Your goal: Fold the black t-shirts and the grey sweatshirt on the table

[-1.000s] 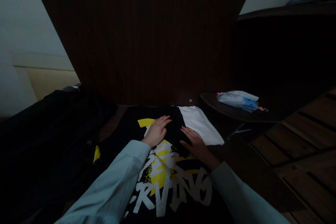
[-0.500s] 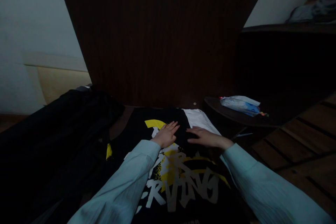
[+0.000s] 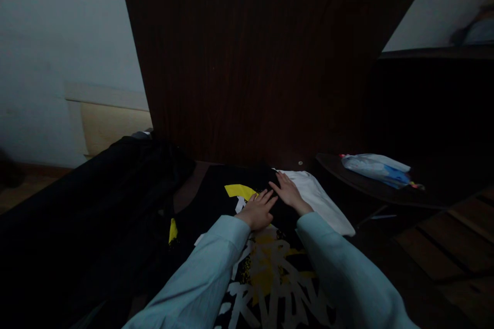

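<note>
A black T-shirt with a yellow and white print lies spread in front of me. My left hand rests flat on its upper part, fingers stretched out, beside a yellow patch of the print. Just to its right, my right hand also lies flat on the black cloth with fingers apart, close to the edge of a white garment lying beside the shirt. Neither hand holds anything. Both arms wear pale blue sleeves.
A heap of black clothing lies to the left. A dark wooden panel stands right behind the shirt. On the right is a small dark round table with a white and blue plastic packet. Wooden floorboards at right.
My right hand has slid forward and left across the shirt, ending close beside my left hand. The left hand has stayed flat on the cloth. The view has tilted up and left.
</note>
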The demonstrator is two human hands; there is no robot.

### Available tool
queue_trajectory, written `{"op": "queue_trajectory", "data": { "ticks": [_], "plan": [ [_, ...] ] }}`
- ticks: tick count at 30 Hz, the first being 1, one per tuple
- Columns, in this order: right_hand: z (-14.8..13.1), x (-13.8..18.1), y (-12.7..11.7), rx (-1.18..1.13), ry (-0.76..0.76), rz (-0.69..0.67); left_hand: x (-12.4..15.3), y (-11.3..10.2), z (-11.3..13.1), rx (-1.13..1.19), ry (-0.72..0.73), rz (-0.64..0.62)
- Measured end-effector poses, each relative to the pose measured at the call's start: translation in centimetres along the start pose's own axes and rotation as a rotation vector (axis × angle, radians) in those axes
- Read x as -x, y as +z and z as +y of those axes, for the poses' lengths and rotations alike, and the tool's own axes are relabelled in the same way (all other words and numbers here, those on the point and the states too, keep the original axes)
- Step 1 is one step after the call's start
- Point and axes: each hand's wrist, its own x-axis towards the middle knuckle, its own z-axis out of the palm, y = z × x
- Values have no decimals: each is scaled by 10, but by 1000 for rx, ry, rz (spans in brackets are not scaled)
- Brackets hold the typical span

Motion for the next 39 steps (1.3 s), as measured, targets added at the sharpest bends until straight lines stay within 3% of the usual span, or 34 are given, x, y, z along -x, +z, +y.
{"op": "queue_trajectory", "data": {
  "ticks": [7,13,17,21,27,34,39],
  "plan": [
    [4,-4,2,65,25,7,-2,0,-3,27,5,-23],
    [-27,-24,-15,226,155,-120,-2,4,-2,-6,5,36],
    [-48,-24,-15,245,222,33,-1,3,-1,-17,-6,17],
    [-42,-18,-11,160,249,148,-1,3,-1,-35,12,37],
    [-29,-22,-10,-19,66,318,-1,6,-1,-53,18,85],
    [-30,-24,-4,-6,21,230,-1,5,1,-53,4,79],
    [-27,-29,-13,24,23,160,-1,6,0,-52,2,83]
  ]
}}
